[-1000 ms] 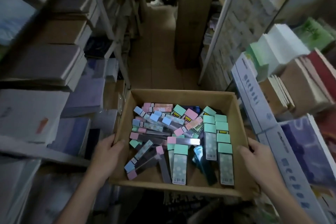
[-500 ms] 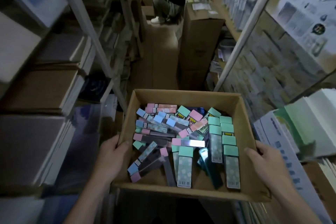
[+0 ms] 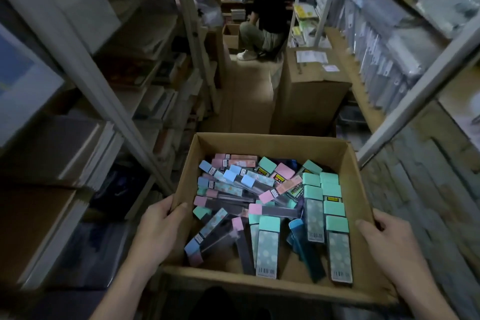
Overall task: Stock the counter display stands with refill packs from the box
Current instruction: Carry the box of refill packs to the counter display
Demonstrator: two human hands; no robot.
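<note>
Narrow, dim stockroom aisle, shelving on both sides. Box [image 3: 259, 145]: open-topped cardboard, held up in mid-aisle at the near end, one hand on each side wall. Refill packs [image 3: 267, 247] lie loose inside. They're slim flat cases with mint, pink and blue caps, jumbled across the left half. A tidier double row of mint-capped ones runs along the right wall, barcodes toward the near edge. Some bare cardboard bottom shows near the front.

Left hand [image 3: 158, 231] grips the left wall with the thumb hooked over the rim; fingers are outside, hidden. Right hand [image 3: 389, 244] grips the right wall the same way, thumb on the rim and fingers out of sight.

Left shelving [image 3: 78, 60] has stacked flat boxes and paper goods, blurred. Right shelving [image 3: 415, 91] holds rows of plastic-wrapped packets. A tall closed carton [image 3: 309, 101] stands just beyond the box, right of the aisle, with paper labels on top. At the far end a seated person [image 3: 262, 34] in a dark top and light shoes is beside a small open box.
</note>
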